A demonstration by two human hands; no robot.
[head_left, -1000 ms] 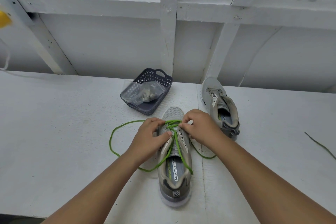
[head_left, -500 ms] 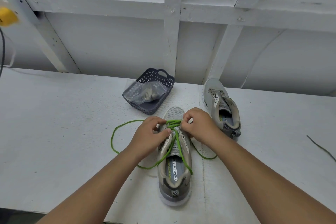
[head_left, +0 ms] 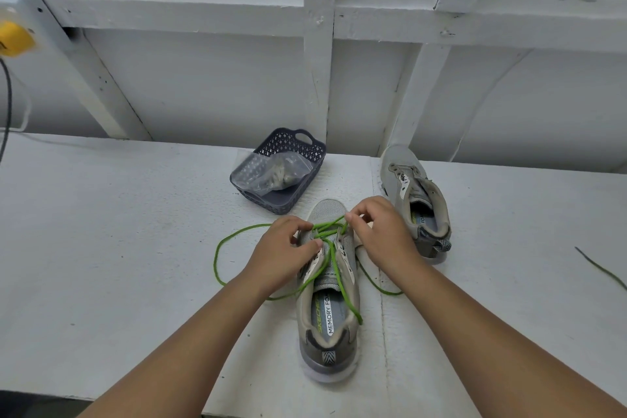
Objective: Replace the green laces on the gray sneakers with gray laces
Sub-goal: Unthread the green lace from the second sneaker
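Observation:
A gray sneaker (head_left: 327,326) lies on the white table, toe pointing away from me. A green lace (head_left: 334,258) still runs through its lowest eyelets near the toe, and its loose ends trail over both sides. My left hand (head_left: 283,256) grips the sneaker's left eyelet flap. My right hand (head_left: 381,234) pinches the green lace at the toe-end eyelets. The second gray sneaker (head_left: 415,200) stands behind my right hand with no lace in it.
A dark plastic basket (head_left: 305,148) behind the sneakers holds a clear bag of gray laces (head_left: 276,173). A dark green lace (head_left: 602,270) lies at the table's right edge. A yellow object (head_left: 13,37) with a black cable hangs at the far left.
My right hand has lifted slightly and drawn the green lace up from the toe-end eyelets. The camera view has shifted a little.

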